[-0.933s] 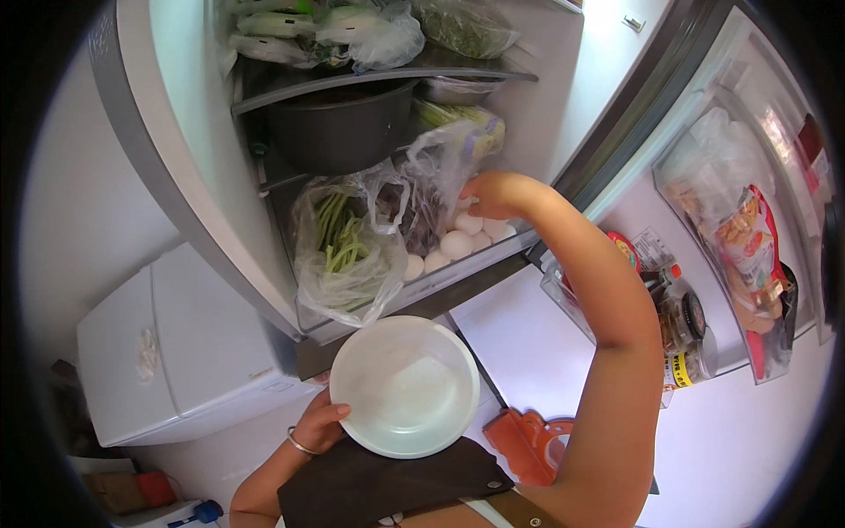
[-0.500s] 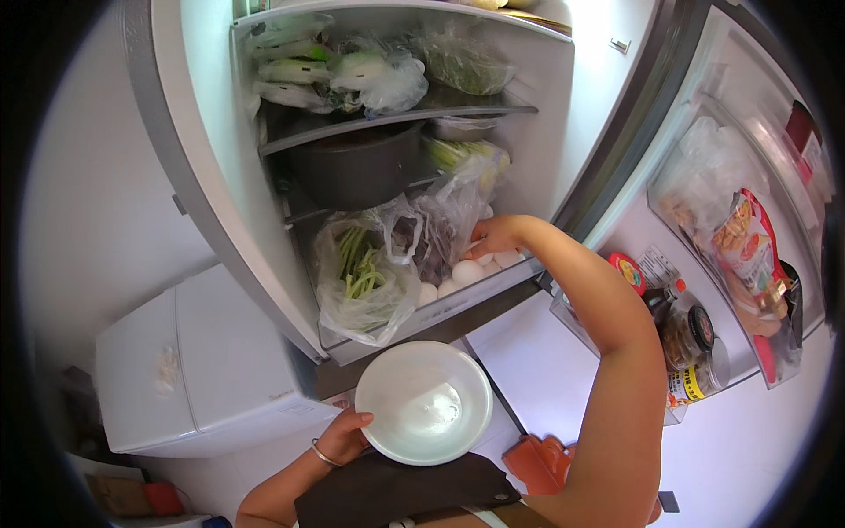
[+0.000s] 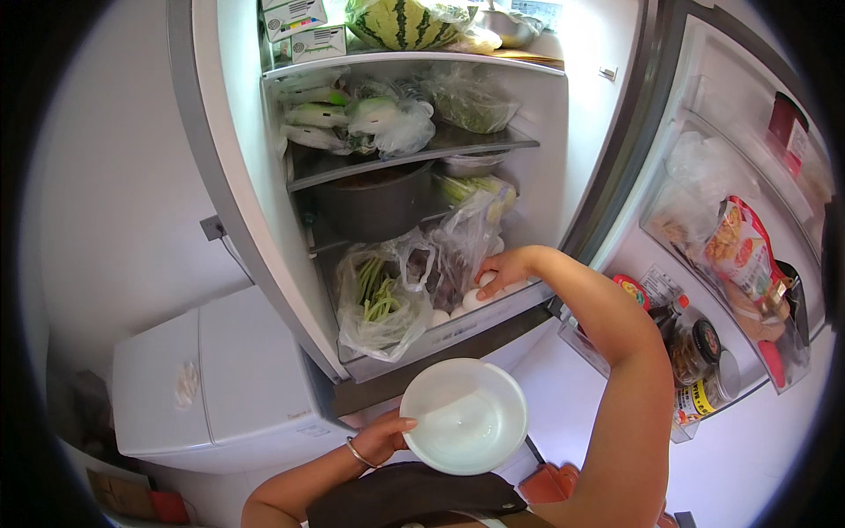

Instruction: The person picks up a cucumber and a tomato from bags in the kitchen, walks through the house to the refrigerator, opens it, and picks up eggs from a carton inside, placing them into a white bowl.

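Note:
My left hand (image 3: pixel 385 437) grips the left rim of a round white bowl (image 3: pixel 458 451), its thumb over the edge. Nothing shows inside the bowl, which is in front of the open fridge. Inside the fridge's bottom drawer, my right hand (image 3: pixel 509 267) is closed with its fingers curled on a white egg (image 3: pixel 476 300). More white eggs (image 3: pixel 439 318) lie around it along the front of the drawer, some partly hidden by the hand. Left of them are a clear plastic bag of green beans (image 3: pixel 380 299) and a bag with dark contents (image 3: pixel 451 280).
Above the drawer are a dark pot (image 3: pixel 374 204), bagged vegetables (image 3: pixel 387 119) and a watermelon (image 3: pixel 400 22). At right the open door's shelves hold jars (image 3: pixel 695 350) and a snack packet (image 3: pixel 738 238). A white chest-like appliance (image 3: pixel 255 370) stands at left.
My view has tilted up, showing the top shelf. The bowl has moved slightly right and down in the picture. My right fingers have shifted onto an egg at the drawer's front.

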A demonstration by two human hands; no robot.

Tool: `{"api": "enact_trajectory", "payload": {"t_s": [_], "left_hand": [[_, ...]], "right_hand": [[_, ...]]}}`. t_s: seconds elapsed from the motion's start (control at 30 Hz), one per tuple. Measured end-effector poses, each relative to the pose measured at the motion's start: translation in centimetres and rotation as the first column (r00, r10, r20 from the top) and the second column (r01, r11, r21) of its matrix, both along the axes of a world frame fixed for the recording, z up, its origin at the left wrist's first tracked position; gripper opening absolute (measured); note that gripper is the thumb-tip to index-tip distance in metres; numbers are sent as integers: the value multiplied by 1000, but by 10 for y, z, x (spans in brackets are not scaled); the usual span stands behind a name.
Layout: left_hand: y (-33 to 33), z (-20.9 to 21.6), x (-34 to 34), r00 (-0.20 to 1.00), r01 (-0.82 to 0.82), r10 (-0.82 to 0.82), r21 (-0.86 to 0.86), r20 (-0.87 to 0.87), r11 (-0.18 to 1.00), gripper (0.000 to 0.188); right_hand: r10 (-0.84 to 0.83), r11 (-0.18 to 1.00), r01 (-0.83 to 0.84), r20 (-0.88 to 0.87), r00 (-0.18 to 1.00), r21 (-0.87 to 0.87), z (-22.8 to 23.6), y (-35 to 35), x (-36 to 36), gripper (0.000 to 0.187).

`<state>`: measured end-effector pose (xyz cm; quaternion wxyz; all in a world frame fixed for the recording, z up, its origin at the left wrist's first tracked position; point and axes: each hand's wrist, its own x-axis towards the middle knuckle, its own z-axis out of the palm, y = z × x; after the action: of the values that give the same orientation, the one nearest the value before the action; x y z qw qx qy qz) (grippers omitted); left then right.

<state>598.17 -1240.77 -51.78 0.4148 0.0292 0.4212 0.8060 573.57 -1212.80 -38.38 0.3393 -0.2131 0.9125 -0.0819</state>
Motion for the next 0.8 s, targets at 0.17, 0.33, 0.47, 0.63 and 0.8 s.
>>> {"api": "enact_trajectory", "payload": {"t_s": [0.17,0.33,0.47,0.63,0.8], "left_hand": [[9,4,-5,999,33,-33,-1,-31,999,63],[11,4,-7,999,42,-41,11,-34,999,64],[10,6,-8,999,39,-38,5,-23,999,64],[11,10,-7,999,29,-29,6,-27,1000,65],[11,7,-9,998,39,-38,5,-42,999,63]], "right_hand": [[20,1000,-20,6,1000,-19,0,3,3,63],[109,993,-111,-54,993,-33,-13,9,-1,58],[174,984,-175,-66,983,-21,-6,5,7,55],[199,977,-202,-44,979,-66,-10,5,4,54],[190,981,-193,-119,975,-8,-6,0,10,54]]}}
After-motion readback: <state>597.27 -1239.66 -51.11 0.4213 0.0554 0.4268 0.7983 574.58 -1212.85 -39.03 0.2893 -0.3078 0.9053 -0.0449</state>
